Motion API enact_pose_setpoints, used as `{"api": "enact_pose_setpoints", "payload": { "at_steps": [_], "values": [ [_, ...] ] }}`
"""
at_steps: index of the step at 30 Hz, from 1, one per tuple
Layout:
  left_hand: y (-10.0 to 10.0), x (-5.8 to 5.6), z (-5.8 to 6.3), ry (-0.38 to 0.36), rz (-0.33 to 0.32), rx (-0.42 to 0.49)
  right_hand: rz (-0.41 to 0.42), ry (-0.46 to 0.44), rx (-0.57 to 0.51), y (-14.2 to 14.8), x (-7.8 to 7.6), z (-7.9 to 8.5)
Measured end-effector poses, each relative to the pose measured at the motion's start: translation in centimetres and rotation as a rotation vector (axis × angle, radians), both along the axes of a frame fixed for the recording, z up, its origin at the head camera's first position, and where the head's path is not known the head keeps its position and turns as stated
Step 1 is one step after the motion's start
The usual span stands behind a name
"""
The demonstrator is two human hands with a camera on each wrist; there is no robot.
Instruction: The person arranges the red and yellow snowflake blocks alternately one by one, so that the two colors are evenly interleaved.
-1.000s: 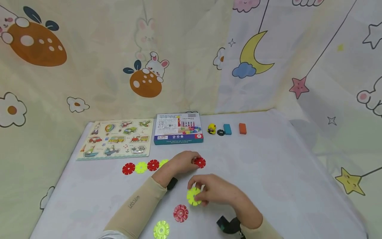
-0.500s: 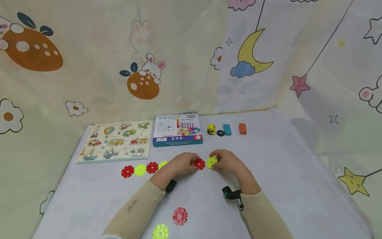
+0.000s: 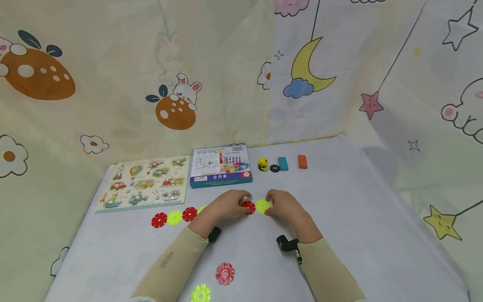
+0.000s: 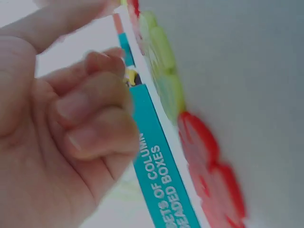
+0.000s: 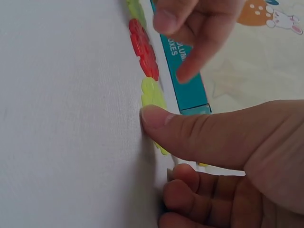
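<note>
In the head view my right hand (image 3: 289, 209) pinches a yellow-green notched plastic snowflake disc (image 3: 261, 206) by its edges, thumb in front and index finger behind. Its thumb lies over part of that disc in the right wrist view. A red snowflake disc (image 3: 249, 207) lies just left of it, the two very close or touching. My left hand (image 3: 225, 206) hovers at the red disc, thumb and index finger spread, apart from it in the right wrist view (image 5: 144, 50). Further left, red and yellow-green discs (image 3: 174, 217) continue the row, partly hidden by my left hand.
Toward the front lie another red disc (image 3: 225, 273) and a yellow-green disc (image 3: 201, 293). Behind the row are a vehicle puzzle board (image 3: 145, 182), a flat box (image 3: 220, 167), a yellow duck toy (image 3: 262, 164), a black chip (image 3: 275, 168), a blue block (image 3: 283, 163) and an orange block (image 3: 302, 162).
My right hand has carried the yellow-green disc from the near side up to the row's right end, then closer to the red disc. My left hand has stayed by the red disc.
</note>
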State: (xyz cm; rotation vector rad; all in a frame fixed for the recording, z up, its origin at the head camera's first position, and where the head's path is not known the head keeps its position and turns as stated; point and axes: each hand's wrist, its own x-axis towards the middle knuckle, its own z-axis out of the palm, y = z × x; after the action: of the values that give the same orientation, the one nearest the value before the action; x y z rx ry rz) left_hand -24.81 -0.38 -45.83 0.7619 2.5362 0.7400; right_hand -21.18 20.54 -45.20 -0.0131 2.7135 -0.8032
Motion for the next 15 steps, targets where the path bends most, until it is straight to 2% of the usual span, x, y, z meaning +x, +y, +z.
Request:
{"api": "enact_pose_setpoints", "payload": {
  "at_steps": [7,11,15],
  "values": [
    [2.7,-0.7,-0.7,-0.014,-0.111,0.023,0.022,-0.020,-0.015,0.1,-0.6,-0.3],
    [3.1,-0.9,-0.5,-0.011,-0.120,0.041,0.034,-0.019,-0.013,0.2,-0.7,0.0],
    [3.4,-1.0,-0.6,-0.003,-0.144,0.038,0.074,-0.090,-0.014,0.3,0.8,2.6]
  ]
}}
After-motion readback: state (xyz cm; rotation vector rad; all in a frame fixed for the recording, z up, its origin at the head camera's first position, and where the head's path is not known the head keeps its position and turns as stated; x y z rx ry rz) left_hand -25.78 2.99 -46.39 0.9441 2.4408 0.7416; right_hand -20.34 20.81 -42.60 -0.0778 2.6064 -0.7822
